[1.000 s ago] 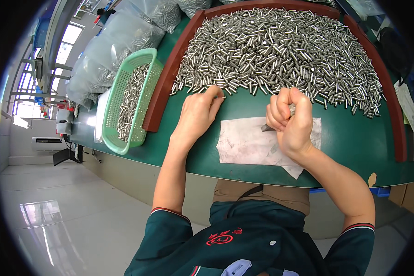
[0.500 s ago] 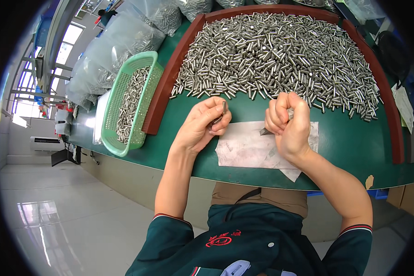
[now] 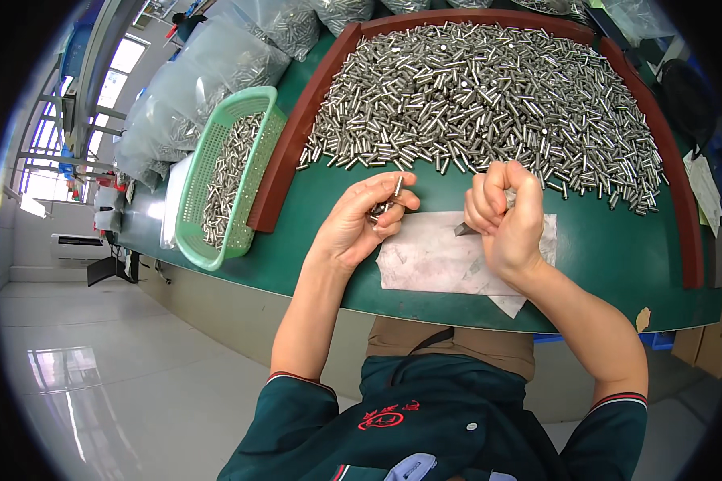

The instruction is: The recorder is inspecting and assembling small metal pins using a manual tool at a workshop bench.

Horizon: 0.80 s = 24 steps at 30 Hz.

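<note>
My left hand [image 3: 351,220] is closed around several short metal pins, left of the stained white cloth [image 3: 429,263]. One shiny pin [image 3: 398,186] stands up between its thumb and fingers, while others show in the curled fingers. Over the cloth's right part, my right hand [image 3: 509,220] makes a fist. The squared end of a dark grey object [image 3: 463,229] sticks out from the fist's left side; its kind is hidden by the fingers. Beyond both hands a broad heap of metal pins [image 3: 481,96] covers the green table.
A red-brown wooden frame [image 3: 285,172] borders the heap on its left, far and right sides. To its left stands a light green plastic basket [image 3: 198,252] of pins. Clear bags of pins [image 3: 164,104] line the table's far left. Papers [image 3: 702,184] lie at the right.
My left hand has moved slightly right and its fingers have loosened a little, so more of the pins shows. My right hand stays nearly in place.
</note>
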Tool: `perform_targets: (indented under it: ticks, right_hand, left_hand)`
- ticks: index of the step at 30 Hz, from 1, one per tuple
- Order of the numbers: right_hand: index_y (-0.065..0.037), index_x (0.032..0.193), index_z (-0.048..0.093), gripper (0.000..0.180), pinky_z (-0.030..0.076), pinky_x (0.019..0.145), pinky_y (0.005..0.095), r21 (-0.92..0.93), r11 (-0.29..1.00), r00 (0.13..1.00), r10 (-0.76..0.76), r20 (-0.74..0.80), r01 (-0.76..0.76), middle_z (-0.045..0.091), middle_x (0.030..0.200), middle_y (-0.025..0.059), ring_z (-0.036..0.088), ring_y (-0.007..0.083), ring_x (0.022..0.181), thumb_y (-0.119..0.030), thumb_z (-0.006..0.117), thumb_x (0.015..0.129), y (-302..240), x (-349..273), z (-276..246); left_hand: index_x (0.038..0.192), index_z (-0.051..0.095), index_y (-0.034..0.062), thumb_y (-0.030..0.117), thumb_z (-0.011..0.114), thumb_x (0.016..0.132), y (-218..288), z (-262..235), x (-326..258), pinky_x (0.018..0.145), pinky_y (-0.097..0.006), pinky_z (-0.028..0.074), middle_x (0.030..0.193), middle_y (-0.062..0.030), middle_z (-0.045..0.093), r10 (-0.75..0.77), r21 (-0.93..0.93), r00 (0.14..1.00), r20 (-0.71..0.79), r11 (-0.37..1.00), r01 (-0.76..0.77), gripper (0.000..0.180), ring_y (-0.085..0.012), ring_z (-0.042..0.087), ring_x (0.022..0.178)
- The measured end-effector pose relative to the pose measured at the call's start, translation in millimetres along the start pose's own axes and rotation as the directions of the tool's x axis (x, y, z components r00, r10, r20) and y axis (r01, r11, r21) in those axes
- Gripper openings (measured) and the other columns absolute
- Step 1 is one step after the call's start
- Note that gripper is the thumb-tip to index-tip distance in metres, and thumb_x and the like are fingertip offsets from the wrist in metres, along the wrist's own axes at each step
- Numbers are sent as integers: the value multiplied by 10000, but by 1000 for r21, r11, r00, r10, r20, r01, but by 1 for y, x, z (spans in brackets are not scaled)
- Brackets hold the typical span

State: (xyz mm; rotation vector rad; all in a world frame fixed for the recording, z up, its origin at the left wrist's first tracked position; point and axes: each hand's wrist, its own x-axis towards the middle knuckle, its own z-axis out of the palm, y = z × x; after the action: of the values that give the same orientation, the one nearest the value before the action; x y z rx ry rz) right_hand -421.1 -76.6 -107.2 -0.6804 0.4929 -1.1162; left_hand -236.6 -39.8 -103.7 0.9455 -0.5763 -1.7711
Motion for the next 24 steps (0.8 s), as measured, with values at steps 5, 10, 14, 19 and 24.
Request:
perform_targets:
  ticks: [5, 10, 14, 19, 24]
  right_hand:
    - [-86, 519, 288, 382, 173, 377, 222, 2, 1000, 1000, -1, -11, 1, 256, 444, -18, 189, 62, 394, -240, 280, 868, 0, 0, 0]
    - [-86, 517, 287, 378, 175, 377, 222, -5, 1000, 1000, -3, 10, 3, 252, 440, -18, 191, 62, 394, -235, 278, 864, 0, -1, 0]
    - [-87, 517, 286, 375, 176, 378, 221, 1, 1000, 1000, 0, -2, 0, 250, 439, -18, 192, 63, 392, -234, 281, 862, 0, 0, -1]
    - [-88, 517, 282, 373, 177, 378, 220, 5, 1000, 1000, 3, 6, -3, 250, 439, -19, 194, 63, 392, -234, 282, 860, 0, -1, 0]
    - [-87, 522, 282, 366, 177, 377, 221, 8, 1000, 1000, 2, 7, -3, 252, 441, -17, 196, 64, 392, -232, 283, 857, -1, 0, 0]
  left_hand:
    - [988, 518, -32, 170, 446, 877, 0, 1, 0, 406, -160, 303, 799, -121, 576, 21, 4, 1000, -19, 1000, -21, 242, -56, 376, 510]
    - [695, 451, 68, 279, 388, 920, 5, -7, 2, 405, -179, 226, 570, 13, 327, 130, 64, 991, 18, 989, -131, 315, -70, 294, 498]
    - [779, 552, 15, 131, 559, 817, 10, 2, 15, 431, -268, 346, 573, -14, 503, 536, 914, 844, 38, 323, -246, 123, -129, 434, 464]
    - [810, 575, 55, 84, 588, 754, 10, -8, 22, 486, -320, 399, 590, -111, 548, 571, 928, 748, 338, -335, -163, 64, -247, 531, 520]
    - [835, 569, 39, 79, 601, 745, 13, -6, 19, 470, -279, 386, 562, -88, 519, 458, 936, 836, 303, -307, -172, 104, -173, 505, 480]
